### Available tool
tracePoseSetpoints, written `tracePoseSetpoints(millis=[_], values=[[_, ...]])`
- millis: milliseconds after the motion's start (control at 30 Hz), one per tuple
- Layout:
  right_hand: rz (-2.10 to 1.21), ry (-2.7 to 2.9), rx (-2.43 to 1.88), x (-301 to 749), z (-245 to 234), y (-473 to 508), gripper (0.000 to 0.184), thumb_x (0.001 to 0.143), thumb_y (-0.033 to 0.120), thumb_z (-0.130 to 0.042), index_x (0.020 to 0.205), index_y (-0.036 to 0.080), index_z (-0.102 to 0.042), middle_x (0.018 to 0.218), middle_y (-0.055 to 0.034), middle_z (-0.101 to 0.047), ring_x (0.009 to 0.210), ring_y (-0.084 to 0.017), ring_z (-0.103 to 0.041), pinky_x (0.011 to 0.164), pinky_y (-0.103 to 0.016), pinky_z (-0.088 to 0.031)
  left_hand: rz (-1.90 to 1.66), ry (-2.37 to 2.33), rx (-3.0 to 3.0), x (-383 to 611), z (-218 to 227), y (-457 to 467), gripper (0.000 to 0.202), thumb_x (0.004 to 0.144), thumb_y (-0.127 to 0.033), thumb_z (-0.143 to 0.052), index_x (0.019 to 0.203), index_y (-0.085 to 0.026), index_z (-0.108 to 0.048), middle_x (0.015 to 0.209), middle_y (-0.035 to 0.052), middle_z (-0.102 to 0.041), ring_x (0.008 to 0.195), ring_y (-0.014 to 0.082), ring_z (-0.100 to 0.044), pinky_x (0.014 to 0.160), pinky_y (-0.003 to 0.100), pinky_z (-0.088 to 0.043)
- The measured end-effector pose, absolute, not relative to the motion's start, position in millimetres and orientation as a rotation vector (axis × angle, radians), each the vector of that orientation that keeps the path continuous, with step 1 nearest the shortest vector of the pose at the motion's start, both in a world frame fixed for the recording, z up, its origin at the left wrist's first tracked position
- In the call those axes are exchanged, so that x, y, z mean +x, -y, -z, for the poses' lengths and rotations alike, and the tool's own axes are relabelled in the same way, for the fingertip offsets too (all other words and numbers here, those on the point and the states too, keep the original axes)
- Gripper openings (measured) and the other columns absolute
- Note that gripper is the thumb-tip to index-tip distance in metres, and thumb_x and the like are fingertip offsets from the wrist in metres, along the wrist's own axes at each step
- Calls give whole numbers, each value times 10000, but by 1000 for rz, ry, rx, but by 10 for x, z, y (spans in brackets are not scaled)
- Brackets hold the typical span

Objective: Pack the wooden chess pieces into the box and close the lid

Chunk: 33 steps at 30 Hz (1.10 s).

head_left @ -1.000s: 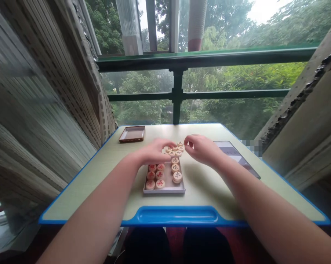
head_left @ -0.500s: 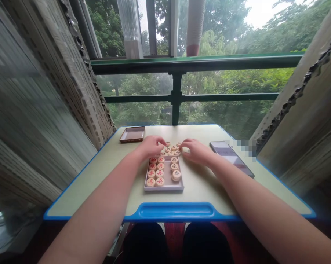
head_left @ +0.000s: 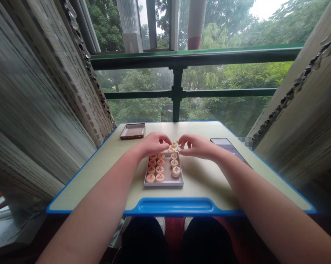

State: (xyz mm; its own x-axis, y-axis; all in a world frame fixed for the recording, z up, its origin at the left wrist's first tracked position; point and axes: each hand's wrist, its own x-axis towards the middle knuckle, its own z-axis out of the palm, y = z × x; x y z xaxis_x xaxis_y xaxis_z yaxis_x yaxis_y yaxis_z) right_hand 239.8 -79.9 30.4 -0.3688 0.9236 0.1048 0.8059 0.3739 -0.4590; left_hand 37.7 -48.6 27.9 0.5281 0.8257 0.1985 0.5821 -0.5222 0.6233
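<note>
Beyond the shallow box (head_left: 167, 179), my left hand (head_left: 155, 143) curves its fingers and thumb at the left side of a small group of Chinese chess pieces (head_left: 174, 145). Its fingertips are close to the pieces, and I see nothing held in them. From the right, my right hand (head_left: 196, 146) has its thumb and fingers around a tilted Chinese chess piece (head_left: 181, 148) at the group's edge. Two columns of red-marked pieces (head_left: 160, 169) lie in the box's left part. A shorter dark-marked column (head_left: 174, 163) lines its right side. My hands hide part of the loose group.
A brown-rimmed box lid (head_left: 132, 131) lies at the table's back left. A phone (head_left: 230, 149) rests to the right, beside my right forearm. The table (head_left: 209, 190) has a blue edge with a moulded groove (head_left: 176, 207) at the front. Curtains (head_left: 85, 91) hang on both sides.
My left hand has moved right, and my right hand's fingers have curled in around the loose pieces. The group between them looks more tightly gathered. The pieces in the box look unchanged.
</note>
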Motion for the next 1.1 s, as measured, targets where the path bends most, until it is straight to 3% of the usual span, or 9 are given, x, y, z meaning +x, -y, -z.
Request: tracePoseSetpoints(millis=[133, 367, 533, 800, 1100], values=[[-806, 2619, -1364, 2323, -498, 1041, 246, 652, 325, -656, 851, 181, -651, 793, -13, -625, 664, -128, -534, 566, -224, -382, -670, -1159, 2244, 394, -285, 492, 285, 648, -255, -505, 824, -151, -704, 661, 2, -603, 520, 85, -417, 487, 202, -342], [-701, 2787, -1103, 2150, -551, 1302, 182, 648, 231, -665, 808, 165, -607, 808, -9, -611, 691, -125, -515, 608, -228, -377, -699, -1174, 2278, 409, -292, 506, 289, 645, -250, -504, 823, -141, -705, 648, 9, -603, 545, 99, -447, 502, 207, -351], [-659, 2798, -1143, 2116, -532, 1297, 163, 649, 186, -676, 790, 160, -598, 813, -13, -599, 673, -116, -507, 581, -218, -365, -686, -1120, 2329, 430, -312, 542, 273, 647, -232, -501, 803, -140, -705, 724, 20, -646, 573, 101, -474, 519, 206, -366], [-658, 2791, -1135, 2129, -478, 1275, 170, 646, 195, -695, 792, 165, -614, 804, -11, -591, 661, -110, -500, 570, -211, -358, -666, -1105, 2377, 438, -335, 565, 246, 660, -224, -514, 788, -147, -709, 724, 13, -650, 613, 107, -503, 564, 205, -386], [-642, 2803, -1132, 2125, -475, 1279, 155, 641, 197, -696, 780, 169, -633, 834, -21, -592, 701, -127, -519, 612, -220, -386, -679, -1195, 2365, 427, -328, 557, 263, 680, -252, -508, 804, -133, -707, 646, 10, -614, 556, 100, -473, 507, 210, -349]])
